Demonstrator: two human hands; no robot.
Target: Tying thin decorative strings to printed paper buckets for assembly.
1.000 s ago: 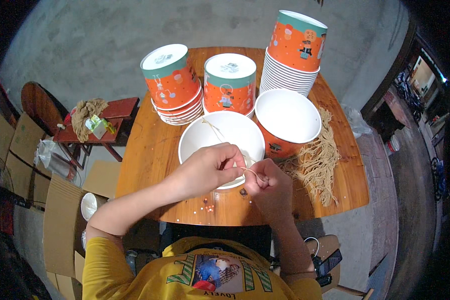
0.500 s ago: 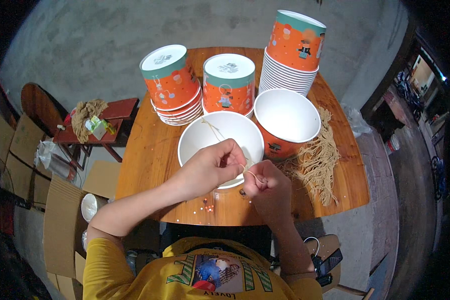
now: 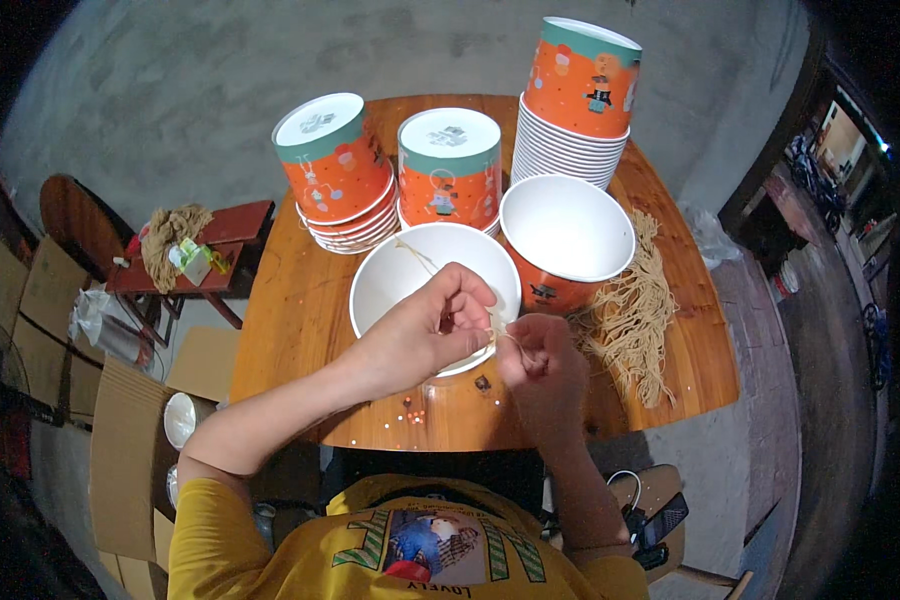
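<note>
Pinching a thin tan string point(image 3: 505, 335) between them, the left hand point(image 3: 425, 330) and the right hand point(image 3: 540, 365) met at the near rim of a white-lined paper bowl point(image 3: 410, 275) on the round wooden table point(image 3: 290, 330). The left hand's fingers were curled tight on the string over the bowl's rim; the right hand was closed around its other end just beside. A further length of string trailed across the bowl's pale inside. The bowl was orange outside, like a second open bowl point(image 3: 567, 235) touching it on the right.

Behind stood three upturned stacks of bowls point(image 3: 580, 100), close together, filling the far half of the table. A loose bundle of tan strings point(image 3: 635, 320) lay near the right edge. The bare wood left of the bowl was open up to the table's edge; small coloured beads point(image 3: 410, 405) dotted the near rim.

The hands hid the bowl's near edge and how the string met it. Whether it was tied or threaded could not be told.
</note>
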